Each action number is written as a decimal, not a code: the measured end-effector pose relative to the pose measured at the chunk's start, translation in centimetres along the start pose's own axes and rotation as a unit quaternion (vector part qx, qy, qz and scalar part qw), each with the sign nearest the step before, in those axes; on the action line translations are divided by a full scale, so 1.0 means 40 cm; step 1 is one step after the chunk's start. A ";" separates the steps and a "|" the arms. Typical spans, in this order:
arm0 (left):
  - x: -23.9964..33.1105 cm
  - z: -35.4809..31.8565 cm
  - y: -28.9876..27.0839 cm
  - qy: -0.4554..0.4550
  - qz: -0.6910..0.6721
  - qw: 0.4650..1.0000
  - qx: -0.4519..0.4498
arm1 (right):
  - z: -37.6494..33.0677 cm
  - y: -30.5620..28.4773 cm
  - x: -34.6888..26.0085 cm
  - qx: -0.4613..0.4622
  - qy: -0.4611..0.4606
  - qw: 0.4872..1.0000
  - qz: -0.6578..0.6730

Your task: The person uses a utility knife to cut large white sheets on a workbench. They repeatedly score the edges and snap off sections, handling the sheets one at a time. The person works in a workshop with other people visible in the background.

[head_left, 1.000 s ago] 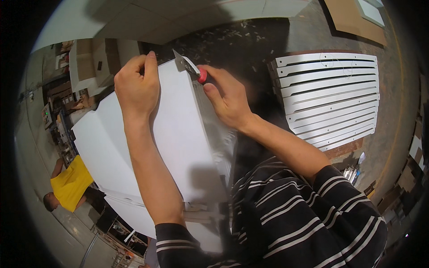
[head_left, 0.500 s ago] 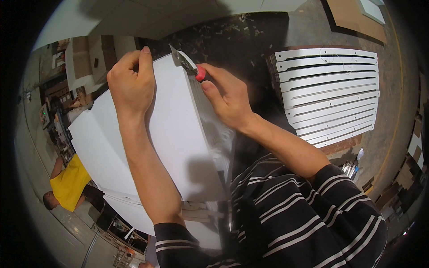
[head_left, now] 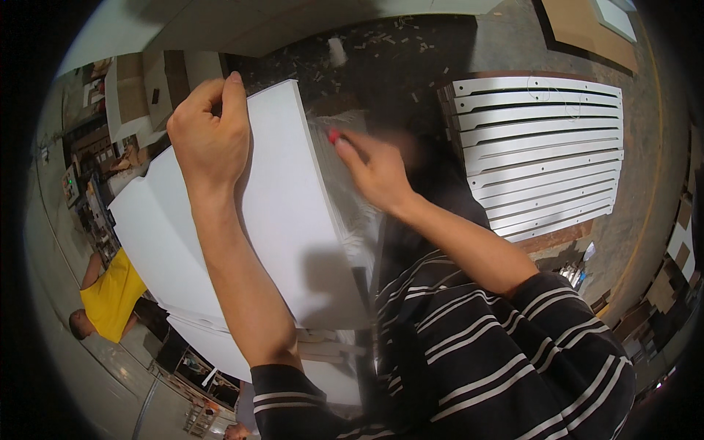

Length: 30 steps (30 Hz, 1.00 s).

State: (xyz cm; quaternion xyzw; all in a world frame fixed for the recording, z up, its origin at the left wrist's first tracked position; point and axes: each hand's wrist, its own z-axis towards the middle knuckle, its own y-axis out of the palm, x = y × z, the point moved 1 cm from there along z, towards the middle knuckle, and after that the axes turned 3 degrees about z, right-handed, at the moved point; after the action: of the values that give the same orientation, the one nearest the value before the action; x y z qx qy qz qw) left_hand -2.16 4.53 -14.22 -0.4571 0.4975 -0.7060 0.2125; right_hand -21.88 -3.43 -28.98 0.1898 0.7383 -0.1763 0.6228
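One white panel [head_left: 282, 183]: beneath the fisted left hand [head_left: 209, 136].
Red tool [head_left: 334, 136]: I see right hand [head_left: 375, 172] pinching it, beside the panel.
White strips [head_left: 543, 155]: stacked, right.
Person in yellow [head_left: 114, 297]: far left.

Light seems to come from up high, so the top of the white board [head_left: 282, 169] is bright. A soft, dark shadow [head_left: 326, 275] sits near its bottom right corner. Past the board's far edge, the floor [head_left: 444, 48] is very dim. My right hand [head_left: 378, 172] and the red tool [head_left: 334, 136] in it look smeary, but my left hand [head_left: 211, 132] looks clear. Straight lines bend near the rim, and the corners of my view are black.
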 end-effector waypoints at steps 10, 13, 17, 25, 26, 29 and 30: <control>0.110 -0.041 0.028 0.167 0.047 0.985 0.009 | -0.104 -0.091 0.073 -0.011 0.070 0.997 -0.019; 0.133 -0.047 0.045 0.075 0.028 0.997 0.006 | -0.048 -0.141 0.050 0.010 0.052 0.999 -0.008; 0.140 -0.044 0.047 0.064 0.024 0.997 0.020 | 0.008 -0.185 0.007 0.024 0.024 0.999 0.010; -0.031 -0.014 -0.026 -0.025 -0.080 0.975 0.204 | 0.142 -0.331 -0.214 -0.124 -0.172 0.963 -0.166; -0.094 0.003 -0.061 -0.078 -0.061 0.965 0.243 | 0.162 -0.337 -0.247 -0.143 -0.236 0.937 -0.214; -0.289 0.043 -0.168 -0.192 0.050 0.909 0.365 | 0.219 -0.330 -0.323 -0.181 -0.360 0.860 -0.314; -0.340 0.032 -0.189 -0.210 0.070 0.899 0.378 | 0.231 -0.324 -0.343 -0.192 -0.369 0.845 -0.336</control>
State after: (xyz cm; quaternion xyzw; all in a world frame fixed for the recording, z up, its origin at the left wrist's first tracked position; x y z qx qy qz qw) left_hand 6.79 17.29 -13.24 -0.4437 0.1678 -0.7118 0.5179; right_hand -18.39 -20.09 -16.65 -0.2723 0.4912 -0.2866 0.7762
